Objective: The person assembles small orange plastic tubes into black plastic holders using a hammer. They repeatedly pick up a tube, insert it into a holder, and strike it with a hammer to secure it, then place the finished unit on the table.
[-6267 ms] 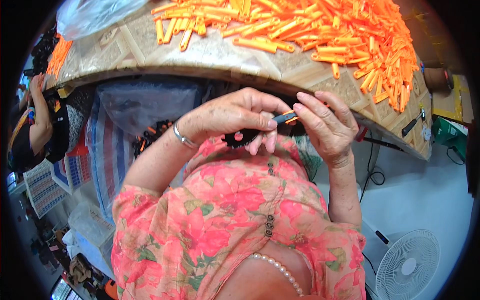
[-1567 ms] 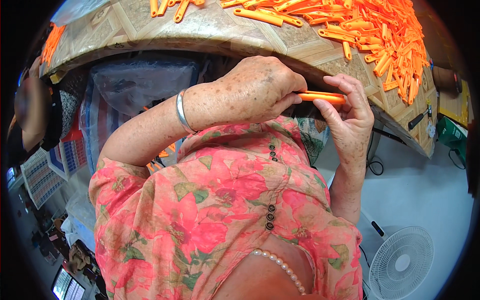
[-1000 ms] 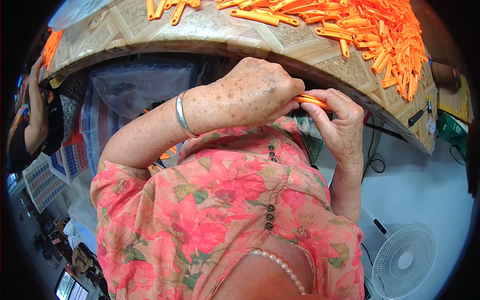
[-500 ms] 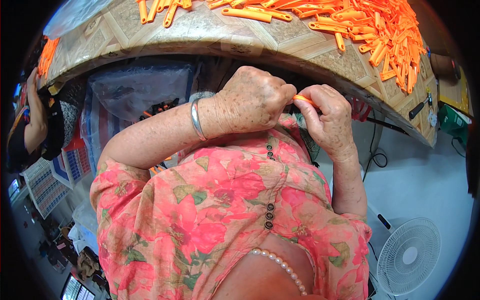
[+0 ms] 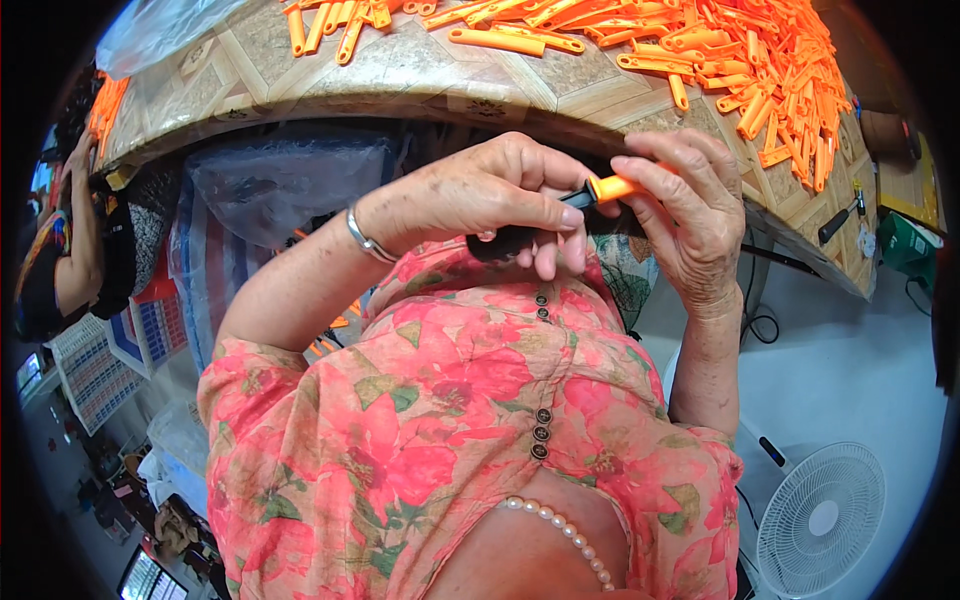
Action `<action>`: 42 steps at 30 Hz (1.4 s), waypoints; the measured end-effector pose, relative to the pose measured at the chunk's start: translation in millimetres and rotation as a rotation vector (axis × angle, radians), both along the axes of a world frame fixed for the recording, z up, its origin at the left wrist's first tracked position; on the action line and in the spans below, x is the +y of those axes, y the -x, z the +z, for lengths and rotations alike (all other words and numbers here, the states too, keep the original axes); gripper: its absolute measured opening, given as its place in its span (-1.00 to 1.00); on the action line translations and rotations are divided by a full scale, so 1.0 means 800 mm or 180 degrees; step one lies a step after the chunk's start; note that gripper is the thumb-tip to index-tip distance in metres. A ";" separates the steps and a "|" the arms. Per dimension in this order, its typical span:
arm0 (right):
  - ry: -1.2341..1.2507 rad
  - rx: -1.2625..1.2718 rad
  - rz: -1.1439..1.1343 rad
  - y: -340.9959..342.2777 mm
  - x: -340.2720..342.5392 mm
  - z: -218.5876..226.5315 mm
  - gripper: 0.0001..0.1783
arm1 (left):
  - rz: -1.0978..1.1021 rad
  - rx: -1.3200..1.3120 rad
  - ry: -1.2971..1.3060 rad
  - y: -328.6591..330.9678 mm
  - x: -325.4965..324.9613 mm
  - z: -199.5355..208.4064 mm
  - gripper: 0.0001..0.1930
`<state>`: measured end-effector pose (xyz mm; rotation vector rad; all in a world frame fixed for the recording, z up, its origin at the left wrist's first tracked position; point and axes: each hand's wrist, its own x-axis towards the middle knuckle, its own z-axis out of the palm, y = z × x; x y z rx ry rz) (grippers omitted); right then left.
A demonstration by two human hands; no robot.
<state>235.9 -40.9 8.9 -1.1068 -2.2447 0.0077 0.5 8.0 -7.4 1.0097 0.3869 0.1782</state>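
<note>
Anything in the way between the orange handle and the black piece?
Nothing visible. The orange handle, in the right hand, appears to meet the black piece gripped by the left hand end to end. Fingers hide parts of both, so I can't check there.

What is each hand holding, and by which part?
Left hand: a black piece, by its narrow shank beside the orange handle. Right hand: that handle, near where the two meet; its far end is hidden.
</note>
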 end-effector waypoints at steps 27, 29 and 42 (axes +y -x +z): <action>0.0574 -0.0087 -0.4114 -0.324 -0.007 -0.037 -0.59 | 0.1932 0.0454 0.0448 -0.037 -0.020 -0.022 -0.71; 0.0531 -0.0038 -0.4012 -0.355 -0.002 -0.045 -0.52 | 0.1960 0.0557 0.0455 -0.045 -0.019 -0.015 -0.71; 0.1444 0.3200 -0.1952 -0.153 -0.083 -0.003 -0.42 | 0.2083 0.0575 0.0361 -0.049 -0.024 -0.016 -0.75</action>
